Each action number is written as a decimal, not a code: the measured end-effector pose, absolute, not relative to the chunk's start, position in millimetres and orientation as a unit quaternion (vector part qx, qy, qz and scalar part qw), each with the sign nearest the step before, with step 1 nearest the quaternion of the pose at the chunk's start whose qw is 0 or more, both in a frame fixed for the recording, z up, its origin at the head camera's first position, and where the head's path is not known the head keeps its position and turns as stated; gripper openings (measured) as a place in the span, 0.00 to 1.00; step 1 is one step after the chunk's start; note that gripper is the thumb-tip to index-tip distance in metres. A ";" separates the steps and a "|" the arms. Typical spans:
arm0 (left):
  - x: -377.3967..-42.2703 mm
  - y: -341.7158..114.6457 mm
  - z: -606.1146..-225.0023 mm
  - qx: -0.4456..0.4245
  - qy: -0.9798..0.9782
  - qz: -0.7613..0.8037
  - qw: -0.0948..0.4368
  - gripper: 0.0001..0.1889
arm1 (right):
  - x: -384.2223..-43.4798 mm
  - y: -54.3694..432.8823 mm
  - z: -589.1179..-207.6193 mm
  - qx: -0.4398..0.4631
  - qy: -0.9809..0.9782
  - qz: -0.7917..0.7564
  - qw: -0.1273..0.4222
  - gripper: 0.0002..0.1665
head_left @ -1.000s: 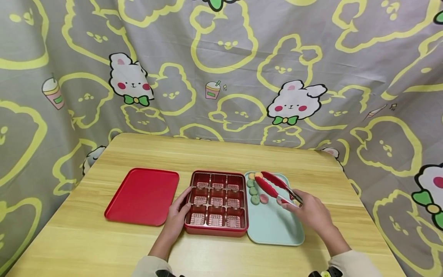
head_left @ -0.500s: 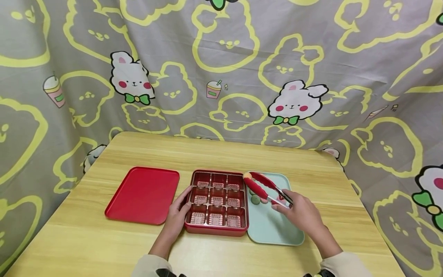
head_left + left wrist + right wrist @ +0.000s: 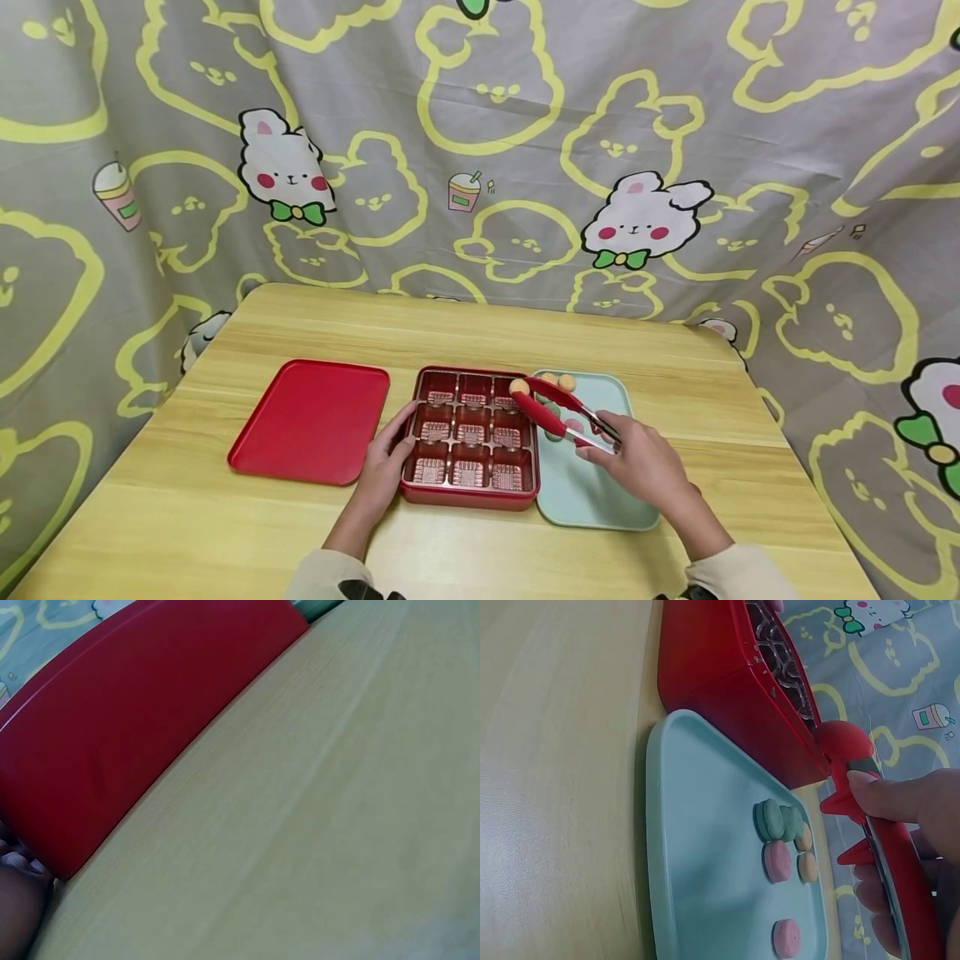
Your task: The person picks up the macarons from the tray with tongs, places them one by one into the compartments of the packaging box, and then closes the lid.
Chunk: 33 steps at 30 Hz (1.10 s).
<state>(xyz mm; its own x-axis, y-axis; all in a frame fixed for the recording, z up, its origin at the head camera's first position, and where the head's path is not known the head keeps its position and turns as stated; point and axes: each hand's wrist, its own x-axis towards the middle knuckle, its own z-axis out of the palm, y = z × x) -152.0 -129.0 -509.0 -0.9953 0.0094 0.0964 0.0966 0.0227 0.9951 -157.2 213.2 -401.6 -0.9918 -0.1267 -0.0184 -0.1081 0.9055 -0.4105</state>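
One yellow round piece [image 3: 519,387] is between the red tips of my tongs [image 3: 536,412], ahead and to the left of my right hand [image 3: 639,460]. My right hand is closed around the handles of these tongs, and the thumb presses on one arm of them. In the head view, the piece appears over the far right compartment of the red box [image 3: 468,498]; from the right wrist, the tongs hide it, so how high it is above the rim I cannot tell.

My left hand [image 3: 384,468] rests on the left wall of the box, its fingers extended and not curled around anything. The box has nine compartments, in three rows of three.

Just beside the box, on its right, is the pale green tray [image 3: 600,500]. At its far end lie two yellow pieces [image 3: 558,382], with green pieces [image 3: 771,820] and a pink piece [image 3: 778,860] near them; another pink piece [image 3: 787,938] lies apart. To the left of my left hand, a red lid-like tray [image 3: 309,423] lies flat on the wooden table [image 3: 225,533].
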 end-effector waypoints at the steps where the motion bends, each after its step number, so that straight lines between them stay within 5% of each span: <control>1: -152.1 -129.0 -508.9 -0.037 -0.715 -0.698 0.031 0.27 | -157.1 212.9 -401.4 -0.060 0.976 -0.208 0.022 0.42; 33: -152.4 -129.1 -510.1 -0.037 -0.710 -0.703 0.030 0.27 | -157.7 229.1 -401.1 -0.042 0.977 -0.209 0.016 0.44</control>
